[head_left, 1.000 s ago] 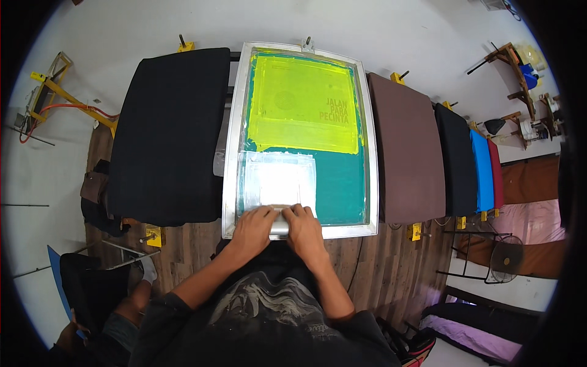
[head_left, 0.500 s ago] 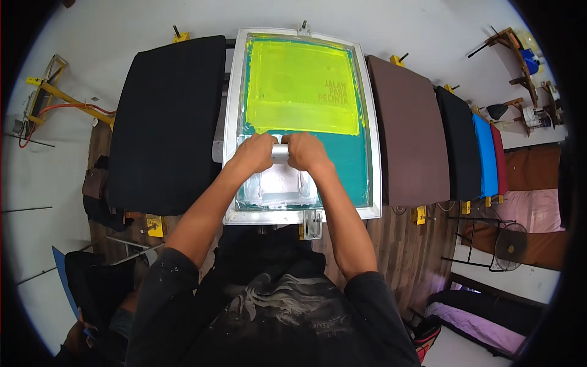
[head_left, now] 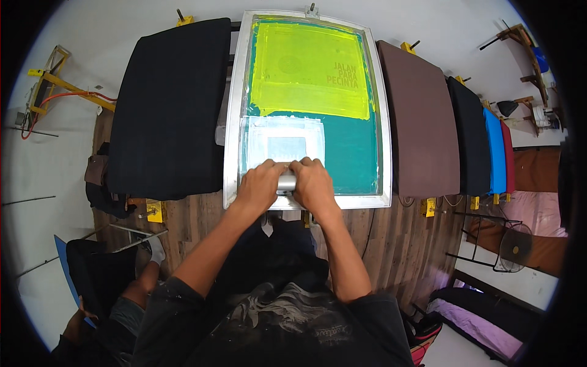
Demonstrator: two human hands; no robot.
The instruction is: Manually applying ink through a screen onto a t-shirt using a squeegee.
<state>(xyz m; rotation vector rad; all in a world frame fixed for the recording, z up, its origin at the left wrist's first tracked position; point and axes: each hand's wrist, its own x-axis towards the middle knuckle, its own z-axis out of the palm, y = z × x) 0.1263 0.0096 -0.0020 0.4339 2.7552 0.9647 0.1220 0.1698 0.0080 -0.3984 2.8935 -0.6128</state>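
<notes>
Both of my hands grip a silver squeegee (head_left: 287, 183) near the front edge of a screen printing frame (head_left: 384, 147). My left hand (head_left: 259, 188) and my right hand (head_left: 314, 185) are closed round its handle side by side, thumbs close together. Yellow-green tape or film (head_left: 306, 61) covers the far part of the mesh, with faint lettering at its right. The nearer mesh is teal (head_left: 351, 153). Just beyond the squeegee, a whitish rectangular patch (head_left: 287, 128) shows at the near left. My hands hide the squeegee's blade.
Black fabric-covered boards (head_left: 171, 116) stand to the left, with a brown one (head_left: 422, 128) close at the right. Black, blue (head_left: 494, 150) and red boards follow further right. A seated person's leg (head_left: 143, 284) shows at lower left, a standing fan (head_left: 516, 246) at far right.
My hands and the squeegee have come toward me, from the middle of the screen to its near edge. The whitish patch now lies uncovered beyond them. The whole view has shifted slightly.
</notes>
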